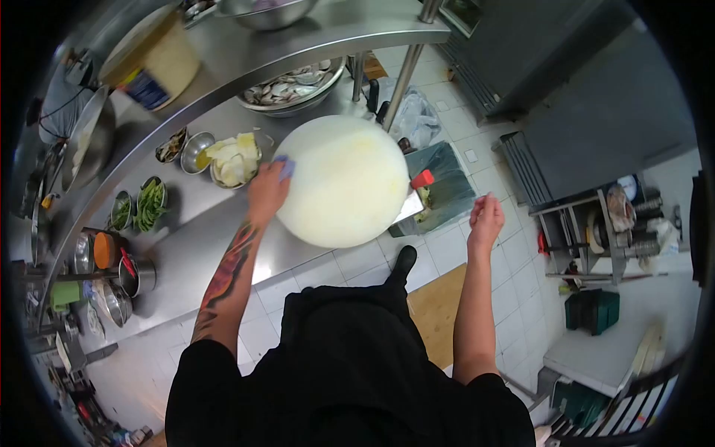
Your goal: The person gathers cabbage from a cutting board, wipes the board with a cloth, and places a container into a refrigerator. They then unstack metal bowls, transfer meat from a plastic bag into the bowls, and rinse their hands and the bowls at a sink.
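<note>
My left hand [269, 192] is closed on a purple cloth [285, 168] at the left edge of a round white cutting board [342, 182]. Just beyond that hand, a metal bowl holds pale yellow slices [234, 160]. My right hand [485, 220] hangs in the air right of the board, its fingers curled together; whether it holds anything small is hidden. Between the board and that hand, a cleaver with a red handle [422, 179] lies partly over a lined bin [447, 190].
A bowl of shellfish [294, 88] stands behind the board. Bowls of green vegetables [150, 203] are on the steel counter [201, 246] at left. A raised shelf [290, 41] holds a large tub [153, 59]. Grey cabinets [596, 112] stand at back right.
</note>
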The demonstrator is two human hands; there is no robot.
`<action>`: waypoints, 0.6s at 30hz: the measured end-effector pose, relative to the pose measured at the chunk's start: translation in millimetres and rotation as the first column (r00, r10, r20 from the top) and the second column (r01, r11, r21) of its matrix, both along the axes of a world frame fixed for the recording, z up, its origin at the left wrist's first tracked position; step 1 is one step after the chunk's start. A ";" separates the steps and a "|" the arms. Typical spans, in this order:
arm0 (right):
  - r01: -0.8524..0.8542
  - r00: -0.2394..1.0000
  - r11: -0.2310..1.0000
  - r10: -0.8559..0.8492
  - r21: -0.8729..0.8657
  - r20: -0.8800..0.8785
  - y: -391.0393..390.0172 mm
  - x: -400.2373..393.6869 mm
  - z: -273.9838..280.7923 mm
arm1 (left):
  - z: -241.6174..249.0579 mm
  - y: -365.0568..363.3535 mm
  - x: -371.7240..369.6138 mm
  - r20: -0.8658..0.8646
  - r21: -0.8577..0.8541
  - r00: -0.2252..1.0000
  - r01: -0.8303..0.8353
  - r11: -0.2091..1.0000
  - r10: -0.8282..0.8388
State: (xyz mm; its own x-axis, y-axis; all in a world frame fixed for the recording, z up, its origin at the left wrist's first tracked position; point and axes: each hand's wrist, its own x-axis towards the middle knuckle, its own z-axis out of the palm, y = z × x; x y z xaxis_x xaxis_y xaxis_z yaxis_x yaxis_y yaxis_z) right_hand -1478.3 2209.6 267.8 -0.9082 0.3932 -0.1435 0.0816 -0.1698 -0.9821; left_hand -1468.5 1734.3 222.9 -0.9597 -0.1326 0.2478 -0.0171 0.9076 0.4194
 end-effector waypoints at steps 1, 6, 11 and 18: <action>0.063 0.991 0.997 -0.056 0.052 -0.123 14.5 -20.7 -0.8 | -6.6 -2.4 6.7 -0.069 0.015 0.997 0.020 1.000 -0.019; -0.146 0.924 0.466 0.380 0.873 -0.048 85.2 -114.1 -107.1 | -14.3 51.5 43.2 0.071 0.217 0.977 -0.213 0.953 0.202; -0.533 0.819 0.518 0.513 0.669 0.257 157.4 -130.3 -171.4 | -39.6 235.3 66.6 0.202 0.482 0.903 -0.429 0.764 0.379; -0.819 0.566 0.473 0.567 0.325 0.599 305.0 -121.2 -219.4 | 52.9 315.1 -25.0 -0.055 0.874 0.919 -0.145 0.464 0.392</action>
